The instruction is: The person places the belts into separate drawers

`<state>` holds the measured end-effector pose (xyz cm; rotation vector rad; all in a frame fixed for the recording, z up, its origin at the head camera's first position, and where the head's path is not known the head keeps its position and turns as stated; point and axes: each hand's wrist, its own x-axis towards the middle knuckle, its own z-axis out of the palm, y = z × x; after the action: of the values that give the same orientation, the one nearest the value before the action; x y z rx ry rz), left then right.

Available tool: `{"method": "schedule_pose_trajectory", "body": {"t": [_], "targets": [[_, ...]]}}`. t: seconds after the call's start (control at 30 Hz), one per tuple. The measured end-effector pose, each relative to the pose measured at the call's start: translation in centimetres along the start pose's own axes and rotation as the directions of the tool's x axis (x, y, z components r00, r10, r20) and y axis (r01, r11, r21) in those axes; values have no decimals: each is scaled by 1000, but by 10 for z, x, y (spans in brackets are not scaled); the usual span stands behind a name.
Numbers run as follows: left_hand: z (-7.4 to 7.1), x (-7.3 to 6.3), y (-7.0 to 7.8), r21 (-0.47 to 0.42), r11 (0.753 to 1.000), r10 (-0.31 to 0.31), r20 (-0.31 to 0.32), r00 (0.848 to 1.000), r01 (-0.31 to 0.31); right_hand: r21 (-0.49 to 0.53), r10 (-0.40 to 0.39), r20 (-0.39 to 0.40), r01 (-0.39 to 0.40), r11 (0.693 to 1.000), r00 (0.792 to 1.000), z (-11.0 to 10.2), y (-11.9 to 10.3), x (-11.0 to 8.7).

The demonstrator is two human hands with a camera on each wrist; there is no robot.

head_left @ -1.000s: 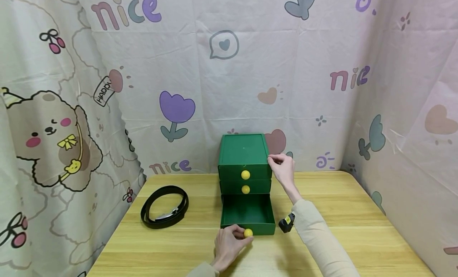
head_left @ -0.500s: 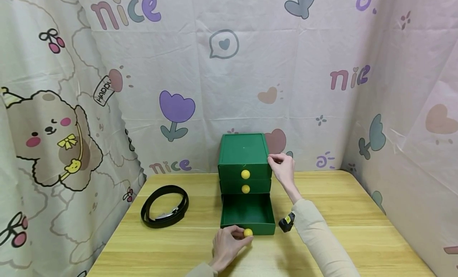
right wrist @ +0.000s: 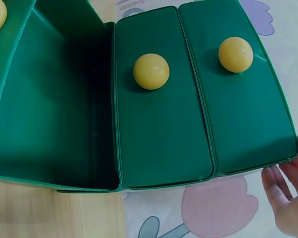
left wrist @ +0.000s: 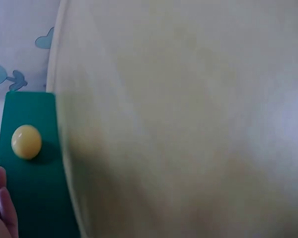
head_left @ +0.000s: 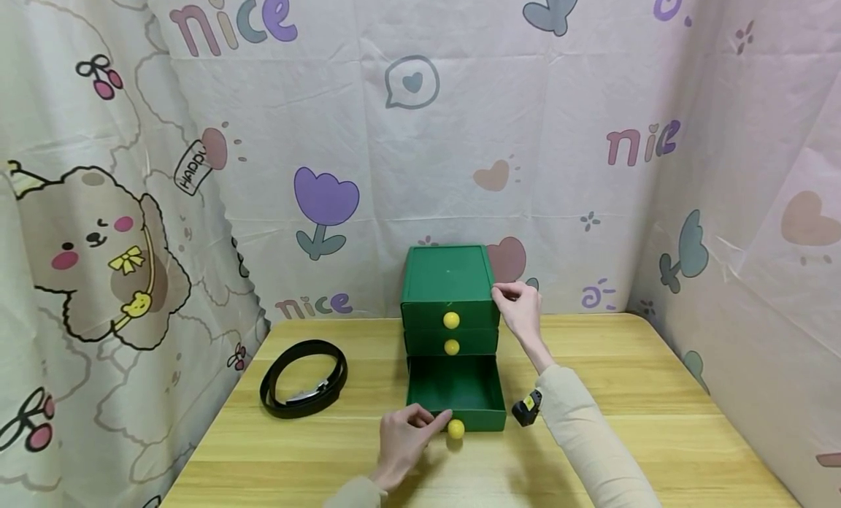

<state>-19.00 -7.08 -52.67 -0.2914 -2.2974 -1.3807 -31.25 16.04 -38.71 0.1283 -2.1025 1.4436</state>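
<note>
A green box of three drawers [head_left: 450, 274], with round yellow knobs, stands at the back of the table. Its bottom drawer [head_left: 453, 391] is pulled out, and the green inner floor shows. Just left of the bottom yellow knob [head_left: 455, 429] is my left hand [head_left: 402, 442], apart from the knob, its fingers loosely bent near the drawer front. In the left wrist view its fingers [left wrist: 5, 203] show at the lower left edge. My right hand [head_left: 520, 311] holds the box's upper right front corner; the right wrist view shows the fingertips [right wrist: 273, 186] at that corner. Both upper drawers are closed.
A coiled black belt [head_left: 269, 391] with a silver buckle lies on the table at the left. A small black and yellow tape measure [head_left: 525, 409] sits right of the drawer, beside the right sleeve. Printed curtains surround the wooden table [head_left: 276, 464].
My left hand has let go of the bottom drawer's knob and moved a little to the left. The right hand and the drawer have stayed in place.
</note>
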Motion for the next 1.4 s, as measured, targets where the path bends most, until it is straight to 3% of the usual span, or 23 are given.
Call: {"method": "schedule_pose_trajectory", "body": {"t": [0.1,0.2,0.37,0.47,0.57,0.7,0.93,1.03,1.23,1.4], "targets": [[-7,9,-2,-26,995,98,-76,992,-100,3,-2,-2,2,1000,1000,0,0,0],[-17,20,-8,-52,985,159,-137,978,-167,1,1,-2,-1,1000,1000,0,0,0],[-44,38,-28,-19,980,193,-189,963,-200,-5,1,-1,-1,1000,1000,1,0,0],[-63,46,-41,32,984,180,-187,966,-177,0,1,-3,-1,1000,1000,2,0,0],[-82,51,-55,93,986,151,-141,978,-139,3,2,-4,-2,1000,1000,2,0,1],[-108,55,-74,208,974,95,-35,995,-86,-1,0,-2,0,1000,1000,3,2,1],[-145,56,-97,358,933,-6,84,996,-24,12,6,-3,-6,1000,1000,2,1,1],[-152,53,-102,364,931,-20,124,992,-27,12,-3,-8,3,1000,1000,1,-1,1],[-160,51,-109,339,938,13,176,984,-73,6,-4,-9,4,1000,1000,0,0,1],[-165,51,-108,364,924,27,237,971,-114,-1,-9,-4,9,1000,1000,0,2,0]]}}
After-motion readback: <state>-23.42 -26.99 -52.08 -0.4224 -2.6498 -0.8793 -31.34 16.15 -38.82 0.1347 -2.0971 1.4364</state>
